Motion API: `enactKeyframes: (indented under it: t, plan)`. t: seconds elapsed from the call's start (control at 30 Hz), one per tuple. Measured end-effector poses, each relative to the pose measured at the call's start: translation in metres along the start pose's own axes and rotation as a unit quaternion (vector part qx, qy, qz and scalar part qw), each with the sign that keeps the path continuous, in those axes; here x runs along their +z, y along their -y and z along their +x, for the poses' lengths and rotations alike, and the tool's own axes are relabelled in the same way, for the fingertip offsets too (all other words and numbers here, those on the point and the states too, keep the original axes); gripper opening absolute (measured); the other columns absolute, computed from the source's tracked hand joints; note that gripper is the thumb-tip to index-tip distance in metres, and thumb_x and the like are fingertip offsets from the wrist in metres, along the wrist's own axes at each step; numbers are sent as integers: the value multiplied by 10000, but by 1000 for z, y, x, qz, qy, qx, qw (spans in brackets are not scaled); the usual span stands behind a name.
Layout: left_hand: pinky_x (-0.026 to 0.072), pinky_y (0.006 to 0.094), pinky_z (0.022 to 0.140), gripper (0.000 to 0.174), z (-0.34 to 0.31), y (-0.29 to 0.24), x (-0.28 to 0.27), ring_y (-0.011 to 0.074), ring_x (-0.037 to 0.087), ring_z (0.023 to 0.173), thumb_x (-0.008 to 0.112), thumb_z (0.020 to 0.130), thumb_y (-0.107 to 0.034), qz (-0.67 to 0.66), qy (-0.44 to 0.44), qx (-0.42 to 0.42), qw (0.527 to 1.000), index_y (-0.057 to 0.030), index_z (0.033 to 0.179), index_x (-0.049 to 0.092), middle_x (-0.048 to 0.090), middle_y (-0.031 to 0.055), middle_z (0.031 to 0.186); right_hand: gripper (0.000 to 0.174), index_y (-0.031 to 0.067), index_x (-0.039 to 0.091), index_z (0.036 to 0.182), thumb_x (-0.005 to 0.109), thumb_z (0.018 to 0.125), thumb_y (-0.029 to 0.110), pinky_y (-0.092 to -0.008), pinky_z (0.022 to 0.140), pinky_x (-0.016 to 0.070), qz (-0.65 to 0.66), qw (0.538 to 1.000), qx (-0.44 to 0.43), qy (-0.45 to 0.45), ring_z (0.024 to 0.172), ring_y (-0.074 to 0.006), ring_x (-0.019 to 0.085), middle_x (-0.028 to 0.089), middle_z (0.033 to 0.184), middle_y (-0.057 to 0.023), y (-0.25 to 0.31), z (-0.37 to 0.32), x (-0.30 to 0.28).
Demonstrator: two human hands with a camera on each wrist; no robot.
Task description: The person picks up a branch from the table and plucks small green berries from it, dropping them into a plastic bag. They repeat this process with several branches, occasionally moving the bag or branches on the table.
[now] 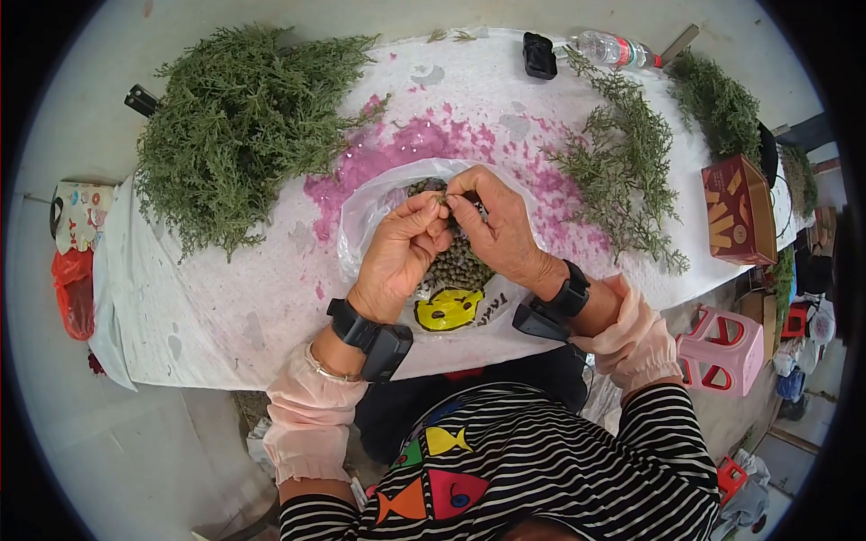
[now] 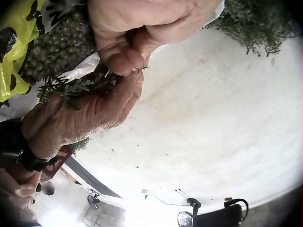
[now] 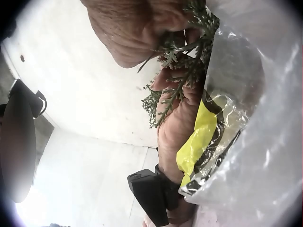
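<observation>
Both hands meet above a clear plastic bag (image 1: 361, 212) with a yellow printed patch (image 1: 448, 309); many small round green berries (image 1: 458, 263) lie in it. The left hand (image 1: 403, 250) and the right hand (image 1: 499, 227) pinch a small green sprig between thumbs and fingertips. In the right wrist view the leafy sprig (image 3: 182, 82) hangs between the right hand (image 3: 137, 28) and the left hand (image 3: 177, 118). From the left wrist, the fingertips of the left hand (image 2: 147, 21) and the right hand (image 2: 90, 111) touch, with berries (image 2: 59, 45) beyond.
A big heap of green branches (image 1: 239, 135) lies at the left, more branches (image 1: 622, 158) at the right. Along the far edge are a black object (image 1: 539, 56) and a bottle (image 1: 613, 49). A brown box (image 1: 740, 209) stands at the right edge, a pink stool (image 1: 724, 350) below it.
</observation>
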State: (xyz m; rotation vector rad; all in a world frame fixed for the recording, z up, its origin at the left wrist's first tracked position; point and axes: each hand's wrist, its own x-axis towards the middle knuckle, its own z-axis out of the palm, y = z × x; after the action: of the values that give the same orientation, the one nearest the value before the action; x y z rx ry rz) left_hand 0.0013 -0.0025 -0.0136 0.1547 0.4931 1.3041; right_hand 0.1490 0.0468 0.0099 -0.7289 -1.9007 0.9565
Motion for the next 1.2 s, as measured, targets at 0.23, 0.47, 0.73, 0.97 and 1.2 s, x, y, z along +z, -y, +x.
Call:
enactKeyframes:
  t: [0.23, 0.47, 0.73, 0.97, 1.2]
  plan:
    - [428, 231, 579, 117, -1, -1, 0, 127, 519, 635, 576, 853, -44, 0, 10, -4, 1000, 7, 954, 606, 608, 62, 807, 47, -1, 509, 872, 537, 834, -6, -255, 672, 443, -7, 1000, -9, 0, 729, -155, 535, 536, 804, -78, 1, 0, -1]
    - [431, 245, 588, 110, 0, 0, -3, 122, 517, 629, 580, 850, -47, 6, 0, -4, 1000, -1, 945, 613, 611, 61, 803, 60, 2, 510, 869, 543, 824, -19, -258, 667, 445, -13, 1000, -15, -3, 723, -162, 543, 541, 796, -79, 2, 0, -1]
    - [437, 256, 592, 105, -1, 1, 1, 121, 519, 627, 577, 854, -57, 17, -7, 12, 1000, -4, 935, 617, 613, 62, 807, 81, 4, 510, 854, 553, 804, -42, -259, 635, 449, -31, 999, -34, -16, 697, -169, 553, 543, 781, -83, 1, -1, 3]
    - [434, 232, 567, 148, 0, 2, 1, 117, 523, 618, 581, 858, -86, 47, -6, 27, 998, -1, 976, 607, 610, 55, 809, 70, -1, 527, 882, 550, 823, -31, -259, 622, 456, -60, 996, -60, -16, 698, -145, 557, 564, 783, -66, -4, 0, 1]
    - [409, 206, 452, 371, -18, 0, 49, 75, 511, 552, 615, 845, -157, 201, 30, 59, 977, 7, 1159, 507, 590, 37, 809, 89, 5, 565, 942, 517, 881, 48, -221, 665, 431, 321, 943, 87, -34, 714, -101, 532, 598, 860, -46, 17, 15, -28]
